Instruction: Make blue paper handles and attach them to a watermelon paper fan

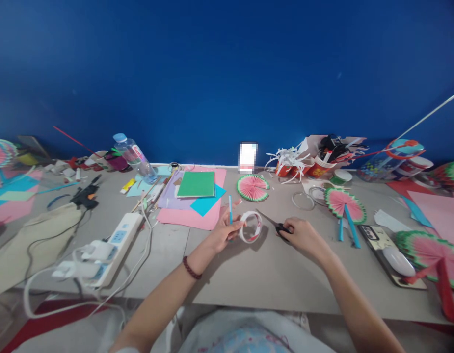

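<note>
Pinched in my left hand (227,230) is a roll of white tape (250,239), held up on its edge above the table. The same hand also grips a narrow blue strip (230,210) that stands upright between the fingers. My right hand (302,235) is closed around the black handles of a pair of scissors (270,220), whose blades point left toward the tape. Beyond both hands lies a round pleated paper fan (253,188), pink with a green and white rim, with a gap at its right side.
Coloured paper (196,184) is stacked at centre left. A power strip (118,245) with white cables and a glue gun (87,193) lie further left, near a plastic bottle (136,158). At right are a finished-looking fan (345,205) with blue handles, a phone (372,240) and a mouse (398,261).
</note>
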The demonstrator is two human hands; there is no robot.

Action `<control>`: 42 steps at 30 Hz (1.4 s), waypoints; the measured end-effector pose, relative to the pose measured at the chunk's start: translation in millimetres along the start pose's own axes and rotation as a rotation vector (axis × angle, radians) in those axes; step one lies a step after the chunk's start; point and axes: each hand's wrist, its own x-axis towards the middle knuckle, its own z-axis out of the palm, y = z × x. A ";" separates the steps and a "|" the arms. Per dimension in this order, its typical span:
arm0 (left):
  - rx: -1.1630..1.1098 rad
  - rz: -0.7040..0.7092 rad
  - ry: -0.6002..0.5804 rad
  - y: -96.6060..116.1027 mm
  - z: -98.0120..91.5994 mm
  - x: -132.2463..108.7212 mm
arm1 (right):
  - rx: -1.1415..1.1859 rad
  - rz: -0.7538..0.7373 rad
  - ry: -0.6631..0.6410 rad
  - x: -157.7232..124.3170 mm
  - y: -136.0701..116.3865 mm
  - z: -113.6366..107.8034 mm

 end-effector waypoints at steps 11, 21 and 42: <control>-0.184 -0.041 -0.025 -1.9 -4.6 1.2 | 0.139 0.063 -0.022 2.8 6.4 10.9; -0.188 -0.074 -0.087 -5.4 -2.8 1.2 | 0.550 -0.014 -0.052 49.1 -54.3 -16.0; -0.114 -0.081 -0.080 -6.4 -4.2 3.0 | 0.837 -0.043 -0.186 74.0 -82.9 -0.6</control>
